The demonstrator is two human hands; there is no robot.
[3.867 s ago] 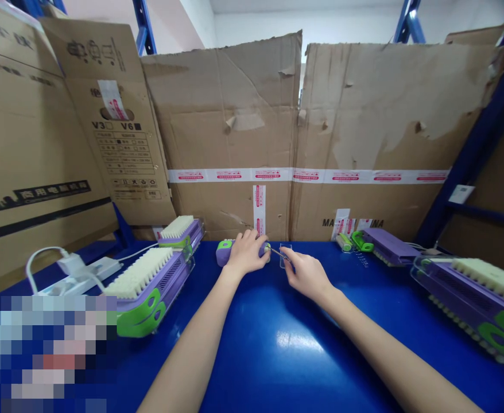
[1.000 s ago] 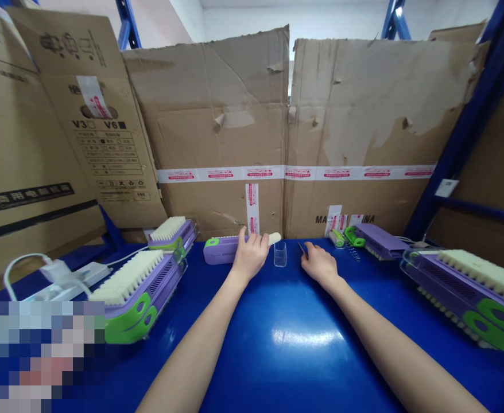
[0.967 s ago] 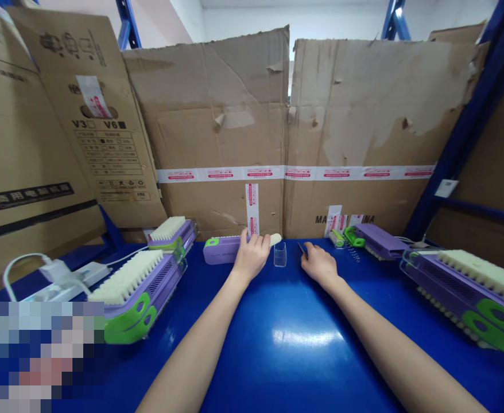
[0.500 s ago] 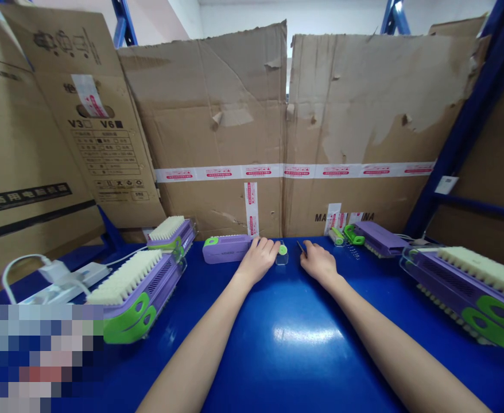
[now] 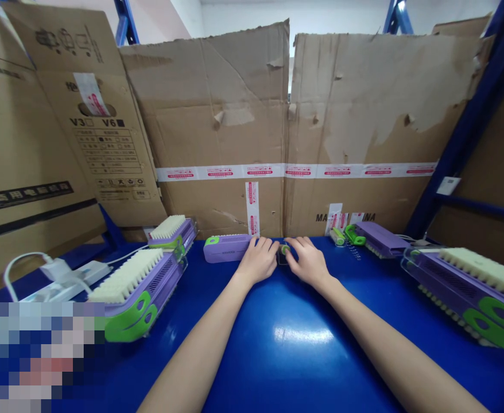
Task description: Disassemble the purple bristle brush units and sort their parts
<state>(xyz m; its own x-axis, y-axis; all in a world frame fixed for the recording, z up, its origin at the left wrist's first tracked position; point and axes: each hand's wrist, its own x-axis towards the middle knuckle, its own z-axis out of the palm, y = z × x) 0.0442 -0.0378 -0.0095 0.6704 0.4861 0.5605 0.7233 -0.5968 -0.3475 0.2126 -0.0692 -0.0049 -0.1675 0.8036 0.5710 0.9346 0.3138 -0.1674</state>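
Both my hands meet at the back of the blue table (image 5: 286, 344). My left hand (image 5: 258, 261) and my right hand (image 5: 307, 261) have their fingers curled in from either side onto a small clear holder with a green piece in it (image 5: 283, 250). Most of that holder is hidden by my fingertips. A purple brush body with a green end (image 5: 226, 248) lies flat just left of my left hand, touching its fingers. The thin dark tool seen earlier in my right hand does not show.
Purple brushes with cream bristles and green ends lie at the left (image 5: 135, 287), back left (image 5: 172, 229) and right (image 5: 471, 281), with another purple part (image 5: 376, 238) at the back right. A white power strip with cable (image 5: 62, 275) sits far left. Cardboard sheets (image 5: 243, 126) wall the back.
My right hand has slid left from beside the clear holder onto it. My left hand set a green-ended piece into the holder, and the cream roller it held no longer shows.
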